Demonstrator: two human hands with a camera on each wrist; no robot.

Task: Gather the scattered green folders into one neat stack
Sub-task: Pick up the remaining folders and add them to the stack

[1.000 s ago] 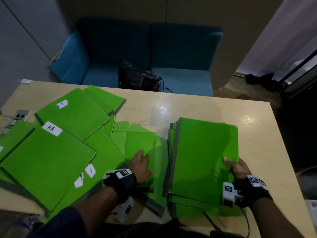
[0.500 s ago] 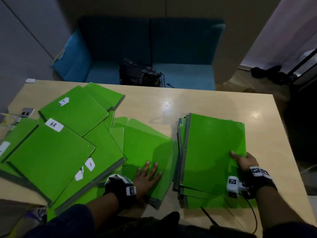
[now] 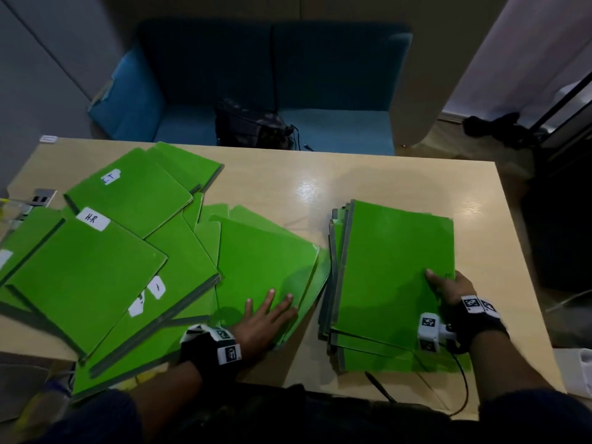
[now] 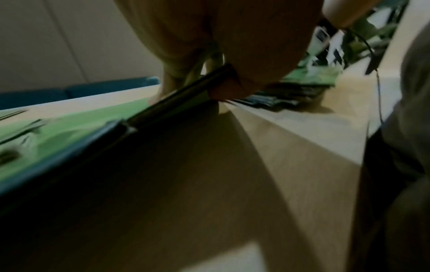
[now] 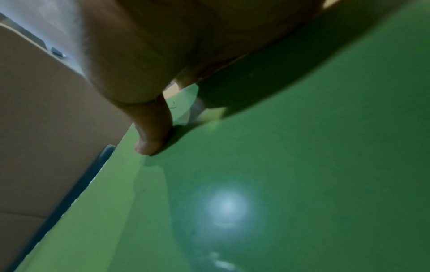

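Note:
Several green folders (image 3: 96, 277) lie scattered and overlapping across the left half of the wooden table (image 3: 368, 187). A rough stack of green folders (image 3: 394, 267) sits at the right, its edges fanned out. My left hand (image 3: 266, 315) rests flat, fingers spread, on a loose folder (image 3: 262, 261) just left of the stack. In the left wrist view that folder's dark edge (image 4: 163, 106) runs under my palm. My right hand (image 3: 448, 286) holds the right edge of the stack's top folder, thumb (image 5: 151, 139) on the cover (image 5: 302, 165), fingers hidden below.
A blue sofa (image 3: 320, 91) with a dark bag (image 3: 253, 126) stands behind the table. A socket plate (image 3: 41, 198) sits at the table's left edge. A black cable (image 3: 461, 379) trails from my right wrist over the near edge. Bare wood shows between pile and stack.
My right hand has laid the top folder down on the stack. My left hand has spread flat and drawn a loose folder out of the pile toward the stack.

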